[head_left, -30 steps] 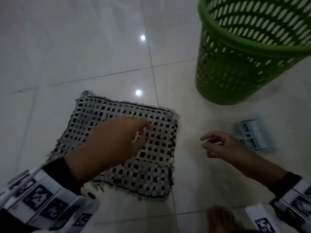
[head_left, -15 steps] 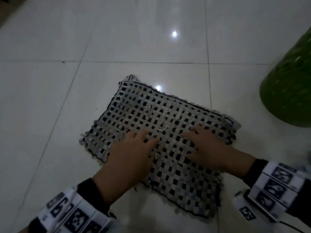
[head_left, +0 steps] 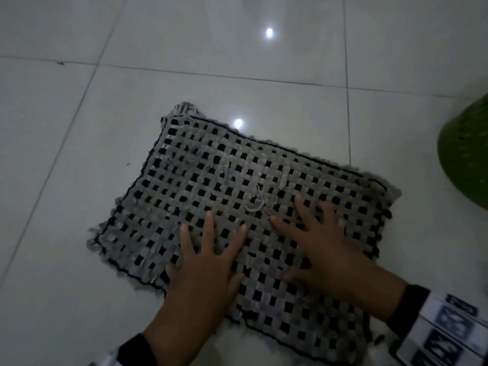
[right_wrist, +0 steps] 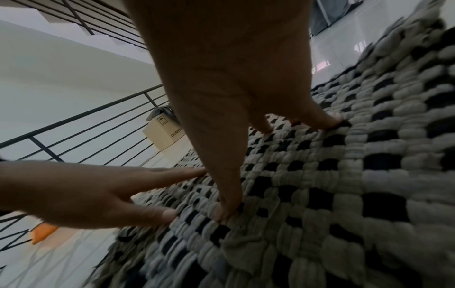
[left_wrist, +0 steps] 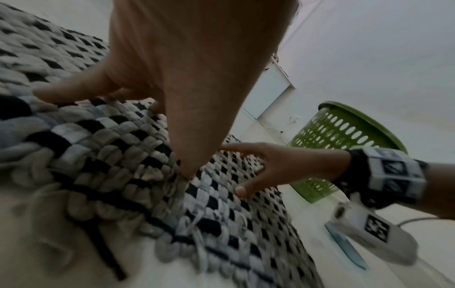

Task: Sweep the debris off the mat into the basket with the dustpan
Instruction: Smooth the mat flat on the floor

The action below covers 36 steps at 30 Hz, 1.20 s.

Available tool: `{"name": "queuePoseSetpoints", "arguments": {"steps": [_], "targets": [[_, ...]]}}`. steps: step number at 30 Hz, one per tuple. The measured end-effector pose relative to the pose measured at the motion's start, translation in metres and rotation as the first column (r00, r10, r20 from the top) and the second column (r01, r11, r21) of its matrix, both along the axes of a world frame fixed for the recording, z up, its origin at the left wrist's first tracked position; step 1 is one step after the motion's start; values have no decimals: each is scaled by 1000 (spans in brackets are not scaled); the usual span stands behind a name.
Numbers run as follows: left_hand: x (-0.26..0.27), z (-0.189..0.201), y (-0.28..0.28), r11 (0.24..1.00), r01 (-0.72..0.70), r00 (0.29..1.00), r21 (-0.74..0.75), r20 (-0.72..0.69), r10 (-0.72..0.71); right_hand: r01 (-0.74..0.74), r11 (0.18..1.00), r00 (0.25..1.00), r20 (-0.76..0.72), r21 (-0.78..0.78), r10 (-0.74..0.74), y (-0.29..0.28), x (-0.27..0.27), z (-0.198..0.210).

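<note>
A grey and black woven mat [head_left: 211, 170] lies on the tiled floor. Pale string-like scraps of debris [head_left: 254, 204] lie near its middle, just beyond my fingertips. My left hand [head_left: 208, 249] presses flat on the near part of the mat, fingers spread. My right hand [head_left: 317, 233] lies flat beside it to the right, fingers spread too. Both hands hold nothing. The green perforated basket [head_left: 464, 159] stands at the right edge, also seen in the left wrist view as the basket [left_wrist: 344, 140]. A blue edge, perhaps the dustpan [left_wrist: 347, 247], lies on the floor under my right wrist.
Glossy white floor tiles [head_left: 132, 48] surround the mat. In the right wrist view a black metal railing [right_wrist: 74, 124], a cardboard box [right_wrist: 165, 132] and an orange object [right_wrist: 41, 231] stand beyond the mat's left side.
My right hand came from the floor near the dustpan onto the mat. Both hands now lie flat with fingers spread. The view swung left, so the basket sits at the right edge.
</note>
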<state>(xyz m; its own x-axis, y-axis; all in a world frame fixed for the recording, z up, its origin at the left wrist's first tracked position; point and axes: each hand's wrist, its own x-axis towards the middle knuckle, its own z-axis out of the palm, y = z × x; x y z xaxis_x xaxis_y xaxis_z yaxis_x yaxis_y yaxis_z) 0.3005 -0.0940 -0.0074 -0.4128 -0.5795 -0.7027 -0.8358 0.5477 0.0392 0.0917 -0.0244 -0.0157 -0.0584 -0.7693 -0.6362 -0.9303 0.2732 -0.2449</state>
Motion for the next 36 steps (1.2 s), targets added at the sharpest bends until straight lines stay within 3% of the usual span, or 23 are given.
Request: {"name": "queuePoseSetpoints", "arguments": {"steps": [6,14,19,24,34,36], "targets": [[-12,8,5,997,-78,992,7,101,76,-165,986,986,-22,-38,164,-39,-15,8],[-28,10,-20,985,-165,980,48,121,159,-138,990,990,-11,-17,138,-67,-17,11],[-28,32,-36,971,-225,954,78,-185,235,-129,991,992,-4,-21,129,-67,-19,9],[-22,93,-64,952,-306,846,-27,-466,259,-94,996,992,81,12,93,-76,-24,28],[23,260,-105,843,-524,731,-122,-572,372,-171,977,984,24,-124,175,-128,-35,145],[26,289,-101,807,-578,671,-124,-635,383,-163,974,985,21,-160,169,-131,-40,163]]}}
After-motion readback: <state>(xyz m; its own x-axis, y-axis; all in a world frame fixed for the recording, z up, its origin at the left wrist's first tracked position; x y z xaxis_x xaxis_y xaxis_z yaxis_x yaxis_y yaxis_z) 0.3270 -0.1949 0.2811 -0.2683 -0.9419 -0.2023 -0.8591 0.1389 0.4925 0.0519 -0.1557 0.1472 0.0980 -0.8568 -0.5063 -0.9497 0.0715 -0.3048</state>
